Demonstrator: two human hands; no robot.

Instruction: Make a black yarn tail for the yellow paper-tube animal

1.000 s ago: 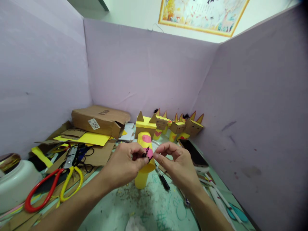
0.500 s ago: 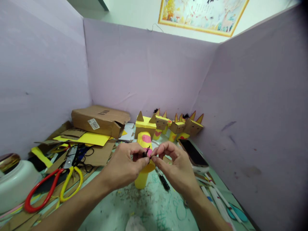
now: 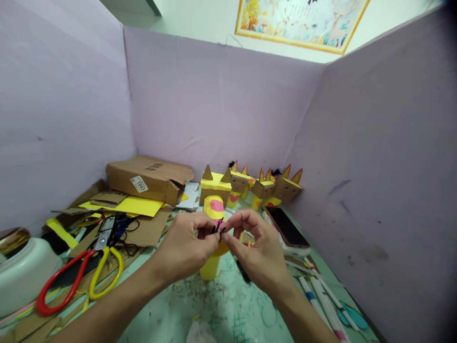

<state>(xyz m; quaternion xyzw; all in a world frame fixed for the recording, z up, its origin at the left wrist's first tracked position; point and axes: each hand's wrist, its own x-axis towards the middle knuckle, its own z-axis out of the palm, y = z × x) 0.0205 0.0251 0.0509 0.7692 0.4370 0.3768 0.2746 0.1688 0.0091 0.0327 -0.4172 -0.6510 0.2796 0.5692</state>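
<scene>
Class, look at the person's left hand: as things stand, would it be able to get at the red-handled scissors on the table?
Probably yes. The red-handled scissors lie uncovered on the table, left of the left hand, with nothing between them. But that hand, like the right hand, is pinching a small black piece and would have to let go first.

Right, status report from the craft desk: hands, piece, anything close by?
Left hand and right hand pinching black fuzzy strand. Yellow figure directly behind. Scissors left.
</scene>
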